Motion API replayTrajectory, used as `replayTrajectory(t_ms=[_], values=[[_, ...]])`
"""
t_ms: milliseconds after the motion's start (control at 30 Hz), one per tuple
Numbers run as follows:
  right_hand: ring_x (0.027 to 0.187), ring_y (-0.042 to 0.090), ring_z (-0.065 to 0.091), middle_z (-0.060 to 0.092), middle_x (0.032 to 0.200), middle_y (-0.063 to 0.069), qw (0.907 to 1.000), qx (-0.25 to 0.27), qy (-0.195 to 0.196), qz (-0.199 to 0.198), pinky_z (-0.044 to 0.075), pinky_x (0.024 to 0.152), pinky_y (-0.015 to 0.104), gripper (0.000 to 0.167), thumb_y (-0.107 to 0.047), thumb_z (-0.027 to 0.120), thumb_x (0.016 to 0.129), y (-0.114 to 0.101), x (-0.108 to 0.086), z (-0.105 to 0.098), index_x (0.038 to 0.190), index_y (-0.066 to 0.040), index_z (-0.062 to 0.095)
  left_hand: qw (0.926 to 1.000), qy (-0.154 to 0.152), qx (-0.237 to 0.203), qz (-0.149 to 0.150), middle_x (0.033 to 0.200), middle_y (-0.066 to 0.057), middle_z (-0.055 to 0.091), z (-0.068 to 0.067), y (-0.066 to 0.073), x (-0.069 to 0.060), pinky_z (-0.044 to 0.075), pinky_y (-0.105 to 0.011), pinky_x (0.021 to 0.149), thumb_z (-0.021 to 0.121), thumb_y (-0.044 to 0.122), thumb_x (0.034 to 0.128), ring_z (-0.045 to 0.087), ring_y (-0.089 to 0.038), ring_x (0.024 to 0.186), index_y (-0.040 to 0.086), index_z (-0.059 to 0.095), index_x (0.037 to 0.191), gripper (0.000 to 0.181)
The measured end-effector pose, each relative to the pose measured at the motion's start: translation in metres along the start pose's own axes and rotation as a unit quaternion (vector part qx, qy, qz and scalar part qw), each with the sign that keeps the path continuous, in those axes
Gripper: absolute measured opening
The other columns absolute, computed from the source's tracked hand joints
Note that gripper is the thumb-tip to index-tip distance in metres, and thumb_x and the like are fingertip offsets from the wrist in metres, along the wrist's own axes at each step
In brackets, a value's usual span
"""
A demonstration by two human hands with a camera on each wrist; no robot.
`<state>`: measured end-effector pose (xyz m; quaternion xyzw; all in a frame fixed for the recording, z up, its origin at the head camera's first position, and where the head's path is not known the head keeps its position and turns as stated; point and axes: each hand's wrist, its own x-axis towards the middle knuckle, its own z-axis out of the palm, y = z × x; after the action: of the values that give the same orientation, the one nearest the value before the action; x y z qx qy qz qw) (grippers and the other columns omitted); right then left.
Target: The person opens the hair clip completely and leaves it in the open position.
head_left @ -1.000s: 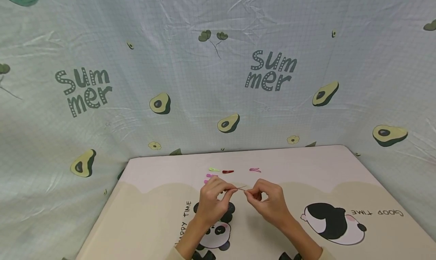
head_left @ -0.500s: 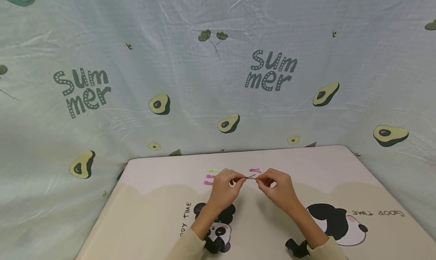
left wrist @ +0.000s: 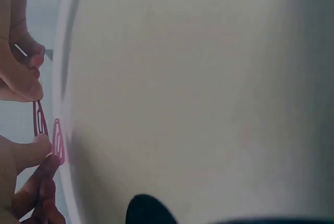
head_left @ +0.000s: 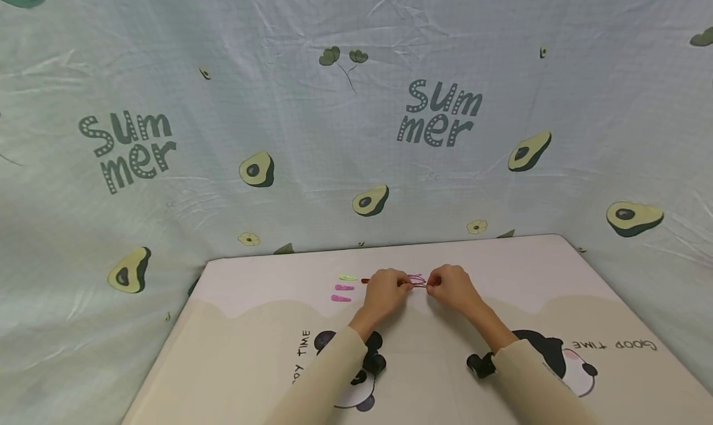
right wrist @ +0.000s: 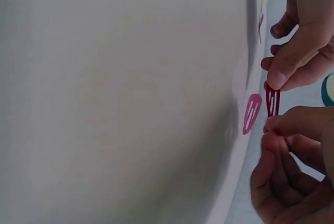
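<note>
A dark red snap hair clip (right wrist: 272, 101) is pinched between both hands, just above the table's far part. My left hand (head_left: 385, 293) grips one end between thumb and fingertips. At the other end, my right hand (head_left: 453, 289) does the same. In the right wrist view the clip's slotted middle shows between the two thumbs. A pink hair clip (right wrist: 252, 113) lies on the table close to the held one, partly hidden by the hands in the head view. Another red clip (head_left: 364, 281) peeks out beside my left hand.
Left of my hands lie a lime-green clip (head_left: 348, 278) and two purple-pink clips, an upper one (head_left: 344, 287) and a lower one (head_left: 341, 299). The table (head_left: 250, 363) has a printed panda cover. A patterned curtain (head_left: 312, 134) hangs behind its far edge.
Both hands have moved forward and to the right with the red clip, coming lower toward the pink clip. The clip's two arms stood visibly apart earlier.
</note>
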<state>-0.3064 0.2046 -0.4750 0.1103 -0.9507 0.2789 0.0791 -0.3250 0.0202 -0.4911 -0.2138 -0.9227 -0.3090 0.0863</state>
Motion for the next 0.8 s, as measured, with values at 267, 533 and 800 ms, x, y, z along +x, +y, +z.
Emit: replayTrajectory(t_ms=[267, 533, 800], values=[[0.06, 0.016, 0.054, 0.064, 0.067, 0.004, 0.996, -0.001, -0.051, 0.074, 0.043, 0.054, 0.026, 0.007, -0.004, 0.075, 0.083, 0.002, 0.008, 0.005, 0.076, -0.002, 0.073, 0.9988, -0.024, 0.035, -0.023, 0.093, 0.003, 0.08, 0.008, 0.0, 0.008, 0.052, -0.029, 0.072, 0.078, 0.019, 0.0905, 0.071, -0.016, 0.089, 0.016, 0.084, 0.089, 0.007], [0.064, 0.017, 0.054, 0.063, 0.068, 0.004, 0.9953, -0.006, -0.06, 0.075, 0.043, 0.057, 0.027, 0.007, -0.003, 0.074, 0.083, 0.001, 0.01, 0.008, 0.076, -0.003, 0.073, 0.9987, -0.026, 0.025, -0.037, 0.091, 0.003, 0.079, 0.008, -0.002, 0.007, 0.052, -0.029, 0.074, 0.078, 0.019, 0.0912, 0.069, -0.015, 0.087, 0.014, 0.084, 0.091, 0.008], [0.069, 0.016, 0.057, 0.071, 0.075, 0.005, 0.9998, 0.007, -0.014, 0.015, 0.048, 0.062, 0.028, 0.007, -0.01, 0.075, 0.086, -0.005, 0.018, 0.004, 0.084, -0.003, 0.077, 0.9991, -0.003, 0.014, -0.041, 0.089, -0.003, 0.077, -0.018, -0.017, 0.009, 0.052, -0.032, 0.073, 0.077, 0.021, 0.0928, 0.065, -0.018, 0.082, 0.011, 0.081, 0.101, 0.014]])
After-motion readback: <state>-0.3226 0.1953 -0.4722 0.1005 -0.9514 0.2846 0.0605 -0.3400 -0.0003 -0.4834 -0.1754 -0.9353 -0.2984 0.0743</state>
